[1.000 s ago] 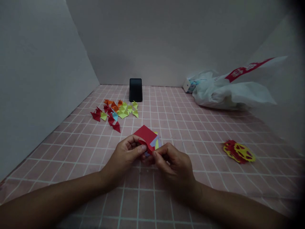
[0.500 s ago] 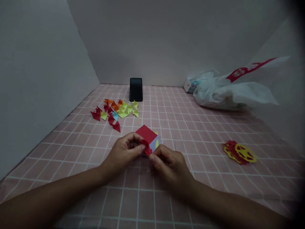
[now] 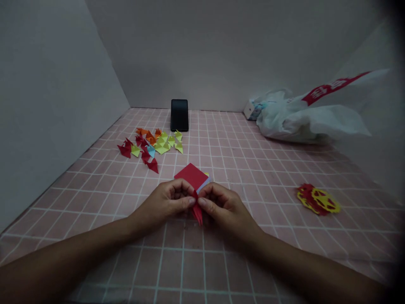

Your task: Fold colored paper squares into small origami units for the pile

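A small folded red paper (image 3: pixel 197 213) is pinched between my two hands at the centre, its narrow points hanging down toward me. My left hand (image 3: pixel 169 198) grips its left side with thumb and fingertips. On the other side, my right hand (image 3: pixel 223 202) holds it the same way, and the fingertips of both hands nearly meet. Just behind them lies a stack of square paper sheets with a red sheet (image 3: pixel 191 175) on top. Pale purple and yellow edges show at the stack's right. Folded paper birds (image 3: pixel 152 147) in red, orange, yellow and blue lie beyond, to the left.
A black phone (image 3: pixel 179 115) leans near the back wall. At the back right, a white plastic bag (image 3: pixel 294 122) lies beside a small box (image 3: pixel 250 109). Red and yellow cut-out paper shapes (image 3: pixel 319 200) rest on the right of the pink checked cloth (image 3: pixel 240 253).
The folded red paper has turned so that its points face down toward me. My right hand has moved up slightly, level with my left. The whole view has shifted a little.
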`<control>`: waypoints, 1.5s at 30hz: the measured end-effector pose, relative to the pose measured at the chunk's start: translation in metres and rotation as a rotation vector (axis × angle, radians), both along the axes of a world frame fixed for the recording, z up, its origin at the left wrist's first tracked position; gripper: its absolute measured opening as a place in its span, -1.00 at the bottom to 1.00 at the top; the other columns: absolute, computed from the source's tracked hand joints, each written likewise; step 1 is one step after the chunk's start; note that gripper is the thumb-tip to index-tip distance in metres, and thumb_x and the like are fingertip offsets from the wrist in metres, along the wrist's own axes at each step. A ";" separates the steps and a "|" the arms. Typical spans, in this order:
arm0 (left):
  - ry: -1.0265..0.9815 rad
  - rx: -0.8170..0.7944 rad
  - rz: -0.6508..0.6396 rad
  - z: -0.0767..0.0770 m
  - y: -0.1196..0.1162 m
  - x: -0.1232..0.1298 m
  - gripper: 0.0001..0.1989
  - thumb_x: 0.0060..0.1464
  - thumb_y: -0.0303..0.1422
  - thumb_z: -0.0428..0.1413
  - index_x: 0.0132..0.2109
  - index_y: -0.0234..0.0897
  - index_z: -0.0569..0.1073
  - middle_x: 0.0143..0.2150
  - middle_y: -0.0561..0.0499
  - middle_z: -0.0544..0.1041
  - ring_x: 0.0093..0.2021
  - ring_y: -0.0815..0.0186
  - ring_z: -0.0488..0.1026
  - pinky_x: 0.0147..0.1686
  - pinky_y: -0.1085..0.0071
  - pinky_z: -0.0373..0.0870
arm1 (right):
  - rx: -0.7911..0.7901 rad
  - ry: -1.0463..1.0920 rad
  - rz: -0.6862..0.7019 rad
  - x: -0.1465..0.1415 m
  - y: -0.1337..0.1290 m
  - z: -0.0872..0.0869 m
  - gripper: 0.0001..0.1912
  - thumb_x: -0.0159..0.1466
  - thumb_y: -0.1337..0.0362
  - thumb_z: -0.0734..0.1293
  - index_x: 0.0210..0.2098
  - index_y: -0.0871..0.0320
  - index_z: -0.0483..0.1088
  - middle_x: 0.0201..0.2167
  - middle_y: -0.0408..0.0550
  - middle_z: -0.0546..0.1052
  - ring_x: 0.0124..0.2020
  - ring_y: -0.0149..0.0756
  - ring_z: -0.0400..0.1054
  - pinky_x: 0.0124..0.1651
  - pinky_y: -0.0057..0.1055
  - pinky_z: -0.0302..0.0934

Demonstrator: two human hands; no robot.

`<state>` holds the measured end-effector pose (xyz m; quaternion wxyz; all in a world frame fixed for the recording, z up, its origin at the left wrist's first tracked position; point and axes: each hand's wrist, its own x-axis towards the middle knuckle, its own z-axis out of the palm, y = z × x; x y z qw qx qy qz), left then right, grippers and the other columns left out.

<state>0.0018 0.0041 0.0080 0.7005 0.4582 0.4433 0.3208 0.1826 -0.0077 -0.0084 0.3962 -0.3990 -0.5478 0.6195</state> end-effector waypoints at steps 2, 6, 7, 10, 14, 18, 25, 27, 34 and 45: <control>0.013 -0.004 0.011 0.001 -0.001 0.000 -0.79 -0.05 -0.32 0.27 -0.31 -0.29 0.42 -0.38 0.07 0.48 -0.43 0.39 0.43 -0.39 0.45 0.38 | 0.000 0.005 0.001 0.000 0.000 0.000 -0.87 0.23 0.25 0.33 -0.39 0.12 0.30 -0.53 -0.22 0.37 -0.57 -0.47 0.22 -0.53 -0.53 0.15; 0.046 0.014 0.025 0.002 -0.002 0.001 -0.81 -0.05 -0.33 0.26 -0.32 -0.30 0.44 -0.40 0.07 0.48 -0.43 0.40 0.43 -0.38 0.46 0.37 | -0.010 0.004 0.005 0.000 0.001 -0.001 -0.89 0.23 0.27 0.33 -0.39 0.13 0.31 -0.53 -0.23 0.37 -0.57 -0.47 0.22 -0.52 -0.52 0.14; 0.052 0.019 0.025 0.002 -0.001 0.001 -0.82 -0.06 -0.33 0.26 -0.33 -0.31 0.45 -0.41 0.08 0.48 -0.43 0.40 0.42 -0.39 0.47 0.36 | -0.009 -0.001 0.005 0.000 0.001 -0.001 -0.89 0.23 0.27 0.34 -0.39 0.13 0.31 -0.53 -0.23 0.36 -0.57 -0.47 0.21 -0.52 -0.53 0.14; 0.058 0.035 0.018 0.001 -0.001 0.001 -0.83 -0.07 -0.34 0.26 -0.33 -0.31 0.46 -0.43 0.10 0.47 -0.45 0.41 0.40 -0.41 0.48 0.35 | 0.002 -0.011 0.008 0.000 0.002 0.000 -0.88 0.21 0.27 0.34 -0.41 0.13 0.31 -0.53 -0.23 0.34 -0.55 -0.47 0.20 -0.52 -0.53 0.11; 0.073 0.061 0.005 0.000 0.000 0.000 -0.83 -0.03 -0.31 0.25 -0.32 -0.31 0.46 -0.40 0.07 0.48 -0.42 0.38 0.41 -0.37 0.45 0.37 | 0.023 -0.033 0.010 0.000 0.002 0.000 -0.91 0.20 0.29 0.33 -0.41 0.14 0.33 -0.51 -0.21 0.37 -0.53 -0.46 0.20 -0.51 -0.53 0.11; 0.141 0.160 -0.007 0.000 -0.001 -0.001 -0.84 0.02 -0.29 0.23 -0.32 -0.31 0.48 -0.38 0.05 0.48 -0.38 0.36 0.41 -0.35 0.45 0.33 | 0.034 -0.058 0.004 0.000 0.002 0.001 -0.92 0.18 0.32 0.33 -0.42 0.15 0.33 -0.49 -0.19 0.40 -0.50 -0.44 0.23 -0.47 -0.51 0.14; 0.155 0.188 -0.010 -0.004 -0.001 -0.001 -0.88 0.03 -0.32 0.20 -0.32 -0.30 0.47 -0.40 0.05 0.48 -0.41 0.35 0.41 -0.38 0.45 0.33 | 0.060 -0.084 0.009 -0.001 0.003 0.000 -0.90 0.17 0.33 0.33 -0.44 0.14 0.31 -0.51 -0.20 0.38 -0.48 -0.43 0.24 -0.46 -0.51 0.15; 0.146 0.189 -0.010 -0.005 -0.001 -0.002 -0.89 0.02 -0.34 0.21 -0.32 -0.30 0.48 -0.39 0.04 0.49 -0.39 0.34 0.42 -0.36 0.45 0.34 | 0.053 -0.085 0.004 -0.002 0.002 0.000 -0.90 0.17 0.32 0.34 -0.43 0.14 0.31 -0.50 -0.19 0.40 -0.48 -0.43 0.24 -0.47 -0.51 0.15; 0.086 0.201 -0.003 -0.004 -0.001 -0.002 -0.92 0.05 -0.38 0.20 -0.27 -0.28 0.48 -0.34 0.05 0.51 -0.34 0.35 0.44 -0.31 0.46 0.38 | 0.012 -0.089 0.009 0.000 0.002 0.003 -0.93 0.19 0.30 0.33 -0.39 0.15 0.33 -0.49 -0.19 0.39 -0.47 -0.42 0.25 -0.44 -0.50 0.16; 0.246 0.354 0.020 -0.003 -0.006 0.001 -0.88 0.08 -0.35 0.19 -0.22 -0.26 0.45 -0.34 0.02 0.50 -0.36 0.32 0.45 -0.36 0.43 0.38 | 0.298 -0.258 -0.115 0.000 -0.004 0.002 -0.86 0.23 0.39 0.28 -0.48 0.15 0.32 -0.53 -0.19 0.42 -0.50 -0.43 0.27 -0.43 -0.49 0.15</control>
